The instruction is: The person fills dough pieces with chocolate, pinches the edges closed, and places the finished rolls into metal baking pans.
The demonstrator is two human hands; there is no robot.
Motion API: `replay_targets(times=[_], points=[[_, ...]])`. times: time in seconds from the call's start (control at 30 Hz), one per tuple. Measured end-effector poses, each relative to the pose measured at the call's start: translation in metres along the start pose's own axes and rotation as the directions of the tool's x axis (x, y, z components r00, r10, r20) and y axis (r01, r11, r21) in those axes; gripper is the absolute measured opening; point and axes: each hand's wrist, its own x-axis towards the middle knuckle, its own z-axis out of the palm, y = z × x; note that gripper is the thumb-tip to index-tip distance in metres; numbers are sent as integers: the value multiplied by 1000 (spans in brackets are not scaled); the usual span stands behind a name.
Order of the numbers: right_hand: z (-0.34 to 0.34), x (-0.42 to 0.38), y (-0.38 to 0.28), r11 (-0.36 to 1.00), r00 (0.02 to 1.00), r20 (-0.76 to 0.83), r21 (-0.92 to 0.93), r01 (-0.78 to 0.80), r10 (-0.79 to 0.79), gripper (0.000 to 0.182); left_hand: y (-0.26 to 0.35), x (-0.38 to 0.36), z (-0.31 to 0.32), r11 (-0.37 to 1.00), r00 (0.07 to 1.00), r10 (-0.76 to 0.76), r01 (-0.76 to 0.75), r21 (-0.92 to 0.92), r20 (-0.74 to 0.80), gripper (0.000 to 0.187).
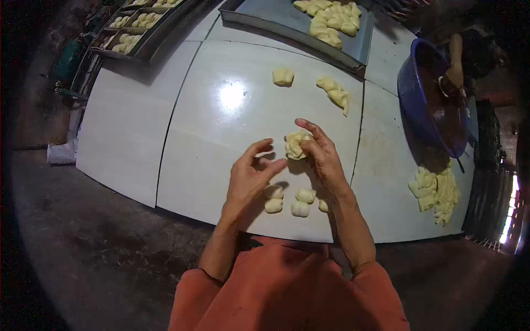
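Observation:
My right hand [327, 163] grips a crumpled, folded piece of pale yellow dough [296, 144] with its thumb, forefinger raised, above the white tabletop [204, 132]. To its left, my left hand [249, 177] is open, fingers curved and apart, with a gap between it and the dough. Several small dough balls [301, 208] lie close to the table's front edge between my forearms, some partly hidden by my arms. Farther off are a lone dough lump [283, 76] and a twisted dough strip [334, 95].
A metal tray [259, 25] with a dough mass stands at the back. Compartmented pans [144, 41] of dough balls are at the back left. On the right, a blue basin [409, 83] has another person's hand [455, 77] over it, with dough strips [436, 190] in front.

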Motion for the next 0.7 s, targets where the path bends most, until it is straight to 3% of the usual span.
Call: replay_targets(times=[0.1,0.17,0.2,0.27,0.33,0.4,0.43,0.5,0.53,0.63,0.7], points=[[4,-22,-8,991,997,2,107,74,-74,45,16,5,22,997,991,-74,73,11,112,56],[7,-32,-15,953,999,-34,304,-3,14,41,23,7,37,998,993,-20,27,-58,112,46],[1,-35,-13,952,999,-44,305,10,4,41,30,4,43,994,993,65,-56,-95,95,35],[-14,-38,-4,991,995,-15,98,96,-95,37,26,4,47,997,989,74,-74,-5,130,32],[-32,-44,-7,996,997,-14,52,79,-79,33,20,5,49,980,980,104,-130,148,167,26],[-45,-49,-6,985,994,-55,-155,80,-89,32,18,5,58,976,974,133,-161,149,184,25],[-51,-49,-2,985,994,-60,-152,84,-94,32,17,5,62,972,969,159,-187,145,188,25],[-62,-50,5,838,902,-150,-455,300,-404,32,19,6,73,979,967,143,-170,115,213,24],[-68,-53,3,864,932,-155,-449,228,-327,33,26,7,80,968,959,151,-193,161,240,25],[-82,-62,-3,912,933,-221,-363,192,-285,33,30,12,97,947,945,146,-220,236,294,36],[-97,-62,-6,875,918,-224,-439,205,-327,33,30,17,112,936,936,222,-284,208,274,46]])
